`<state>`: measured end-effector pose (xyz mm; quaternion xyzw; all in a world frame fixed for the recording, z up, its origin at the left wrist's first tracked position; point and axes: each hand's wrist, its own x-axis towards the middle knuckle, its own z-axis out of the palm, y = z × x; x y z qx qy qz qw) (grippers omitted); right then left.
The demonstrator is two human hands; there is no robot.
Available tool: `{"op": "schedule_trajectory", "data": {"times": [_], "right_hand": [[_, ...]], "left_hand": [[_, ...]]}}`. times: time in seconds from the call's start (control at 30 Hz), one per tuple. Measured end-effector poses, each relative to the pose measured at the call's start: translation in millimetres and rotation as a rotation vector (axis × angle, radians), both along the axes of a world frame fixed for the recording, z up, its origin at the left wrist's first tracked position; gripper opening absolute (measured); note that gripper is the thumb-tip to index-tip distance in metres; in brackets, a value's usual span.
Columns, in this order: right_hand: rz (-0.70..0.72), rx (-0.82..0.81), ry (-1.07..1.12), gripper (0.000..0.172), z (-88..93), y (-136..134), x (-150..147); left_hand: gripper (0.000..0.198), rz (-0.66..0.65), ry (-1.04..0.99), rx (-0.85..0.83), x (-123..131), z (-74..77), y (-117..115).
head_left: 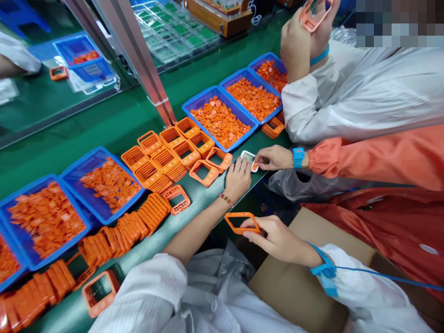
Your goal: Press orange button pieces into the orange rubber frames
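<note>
My right hand [277, 238] is closed on an orange rectangular frame [242, 221], held off the table edge above a cardboard box [294, 273]. My left hand [237, 178], with a bead bracelet at the wrist, lies on the green table [114, 122] with its fingers stretched forward. Its fingertips are at a small white frame piece [247, 156]. A co-worker's hand [274, 158] in an orange sleeve with a blue wristband pinches the same white piece from the right. Loose orange frames [204, 172] lie just left of my left hand.
Blue trays [194, 104] of small orange parts line the table, with rows and stacks of orange frames [138, 222] along the near edge. Another person in white at the top right holds up an orange frame [314, 16]. A slanted metal post [138, 55] stands behind.
</note>
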<state>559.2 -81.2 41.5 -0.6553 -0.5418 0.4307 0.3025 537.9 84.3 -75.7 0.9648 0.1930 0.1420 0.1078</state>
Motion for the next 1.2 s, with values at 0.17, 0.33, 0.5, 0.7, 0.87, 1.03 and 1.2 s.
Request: {"op": "schedule_trajectory", "data": {"times": [0.17,0.33,0.5,0.7,0.87,1.03,1.2], "right_hand": [[0.000,0.001,0.000,0.024,-0.2,0,-1],[0.000,0.010,0.001,0.024,-1.3,-1,0],[0.003,0.014,0.009,0.022,-0.6,0,-1],[0.009,0.017,0.008,0.021,1.5,0,-1],[0.012,0.025,-0.003,0.020,2.2,0,0],[0.009,0.038,-0.015,0.022,3.3,-1,0],[0.011,0.049,-0.017,0.024,4.3,-2,0]], "left_hand": [[0.046,0.004,-0.002,0.027,0,-1.6,0],[0.046,0.005,-0.011,0.024,0,-2.2,0],[0.046,0.000,-0.021,0.015,0,-3.3,0],[0.046,0.001,-0.043,0.009,1,-6.1,0],[0.045,0.012,-0.105,0.056,0,-7.7,0],[0.035,-0.047,-0.144,0.088,-8,-5.4,-5],[0.027,0.049,-0.139,0.035,-9,-3.1,-7]]}}
